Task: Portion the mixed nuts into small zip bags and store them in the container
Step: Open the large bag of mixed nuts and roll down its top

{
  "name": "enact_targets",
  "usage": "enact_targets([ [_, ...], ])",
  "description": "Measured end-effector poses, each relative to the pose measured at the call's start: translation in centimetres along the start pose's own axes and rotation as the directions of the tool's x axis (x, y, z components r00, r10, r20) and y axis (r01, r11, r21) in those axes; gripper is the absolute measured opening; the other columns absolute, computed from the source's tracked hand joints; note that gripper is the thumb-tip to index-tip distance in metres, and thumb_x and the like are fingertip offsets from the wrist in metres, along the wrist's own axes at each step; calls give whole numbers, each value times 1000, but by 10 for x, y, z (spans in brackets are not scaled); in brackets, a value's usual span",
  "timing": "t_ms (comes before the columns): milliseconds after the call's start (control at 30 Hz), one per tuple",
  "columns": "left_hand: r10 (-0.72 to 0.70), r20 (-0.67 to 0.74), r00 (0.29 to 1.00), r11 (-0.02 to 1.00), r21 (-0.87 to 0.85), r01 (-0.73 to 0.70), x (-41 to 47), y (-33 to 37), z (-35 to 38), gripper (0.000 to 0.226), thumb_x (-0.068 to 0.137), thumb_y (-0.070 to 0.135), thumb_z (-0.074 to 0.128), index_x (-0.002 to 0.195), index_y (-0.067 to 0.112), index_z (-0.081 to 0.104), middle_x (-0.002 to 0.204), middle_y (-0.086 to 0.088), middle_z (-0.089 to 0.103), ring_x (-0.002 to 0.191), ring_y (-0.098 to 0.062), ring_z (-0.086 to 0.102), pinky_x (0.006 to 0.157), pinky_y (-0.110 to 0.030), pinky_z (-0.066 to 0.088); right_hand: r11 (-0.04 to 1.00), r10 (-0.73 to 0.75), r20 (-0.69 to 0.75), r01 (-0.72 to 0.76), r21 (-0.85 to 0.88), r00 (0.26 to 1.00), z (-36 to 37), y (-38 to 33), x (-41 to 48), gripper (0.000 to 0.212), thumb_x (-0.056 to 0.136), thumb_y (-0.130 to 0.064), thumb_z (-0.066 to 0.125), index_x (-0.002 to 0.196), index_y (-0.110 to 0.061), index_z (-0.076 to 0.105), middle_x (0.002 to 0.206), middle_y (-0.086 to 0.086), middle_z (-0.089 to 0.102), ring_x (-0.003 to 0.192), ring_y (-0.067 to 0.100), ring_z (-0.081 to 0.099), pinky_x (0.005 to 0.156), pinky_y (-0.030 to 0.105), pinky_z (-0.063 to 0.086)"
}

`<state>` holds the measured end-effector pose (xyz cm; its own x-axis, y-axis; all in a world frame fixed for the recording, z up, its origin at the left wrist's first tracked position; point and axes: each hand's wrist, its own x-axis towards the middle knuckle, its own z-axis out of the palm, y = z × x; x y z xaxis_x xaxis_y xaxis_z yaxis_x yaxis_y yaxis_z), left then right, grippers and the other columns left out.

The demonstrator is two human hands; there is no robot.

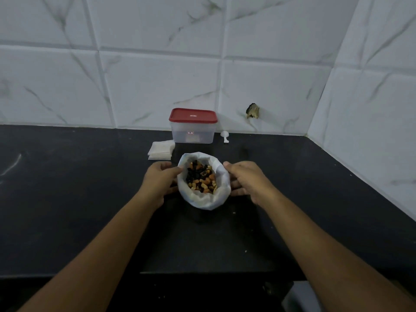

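Note:
A white plastic bag (219,176) with its rim rolled down stands open on the black counter (90,199), holding mixed nuts (201,177) and dark raisins. My left hand (158,181) grips the bag's left side, thumb on the rim. My right hand (246,180) holds the right side, fingers curled round it. Behind the bag lies a stack of small clear zip bags (161,149). A clear plastic container (192,131) with a red lid (193,115) on it stands at the back against the wall. A small white scoop (225,136) lies right of it.
White marble-look tiles form the back wall and the right wall (371,120), meeting in a corner. A dark chipped hole (252,111) marks the back tile. The counter's front edge (202,273) runs below my forearms.

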<state>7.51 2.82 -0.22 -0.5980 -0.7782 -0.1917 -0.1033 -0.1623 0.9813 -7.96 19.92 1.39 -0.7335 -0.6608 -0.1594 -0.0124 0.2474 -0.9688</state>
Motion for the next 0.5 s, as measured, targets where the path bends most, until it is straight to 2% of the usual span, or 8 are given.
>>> enact_targets([
  [100,-17,13,1000,999,50,16,14,6,9,23,99,12,66,121,8,68,108,-15,72,93,-27,72,72,-40,61,1000,14,-55,-15,-9,998,11,-3,17,31,103,-29,64,107,1,74,100,15,79,89,29,77,73,40,64],
  [167,-49,33,998,996,75,46,18,13,13,14,100,5,61,107,8,72,98,-14,73,87,-25,71,65,-38,59,999,40,-53,-40,4,998,15,-5,23,21,100,-18,64,106,-1,74,99,16,78,85,28,75,65,36,61],
  [233,-66,64,996,992,115,59,21,16,13,16,98,2,58,102,8,73,98,-15,73,87,-26,70,62,-36,56,998,58,-40,-58,17,997,17,-6,25,17,97,-9,62,106,-1,74,99,16,77,83,27,74,61,33,59],
  [300,-58,90,994,989,138,45,25,17,13,19,96,3,59,108,10,72,105,-16,73,93,-28,71,65,-38,57,997,60,-42,-59,43,997,16,-5,28,17,95,-7,61,106,-2,73,102,18,77,90,30,75,72,41,65],
  [367,-25,107,994,990,138,10,26,18,15,14,98,11,63,110,14,71,106,-15,71,95,-28,69,69,-39,58,997,45,-43,-43,63,998,17,-4,31,18,98,-17,63,108,-5,73,105,16,77,98,31,75,88,49,63],
  [433,9,140,990,991,129,-27,29,19,20,14,98,20,68,108,12,73,105,-16,73,95,-30,70,75,-41,61,999,19,-48,-17,45,999,20,-5,34,27,101,-32,65,111,-8,73,108,12,77,103,28,74,96,48,60],
  [500,44,162,986,983,172,-72,31,20,23,15,95,24,71,100,10,74,104,-17,74,93,-28,70,77,-40,60,1000,-22,-60,22,9,998,24,-6,36,32,102,-37,65,109,-7,73,108,11,76,105,25,71,97,43,58],
])
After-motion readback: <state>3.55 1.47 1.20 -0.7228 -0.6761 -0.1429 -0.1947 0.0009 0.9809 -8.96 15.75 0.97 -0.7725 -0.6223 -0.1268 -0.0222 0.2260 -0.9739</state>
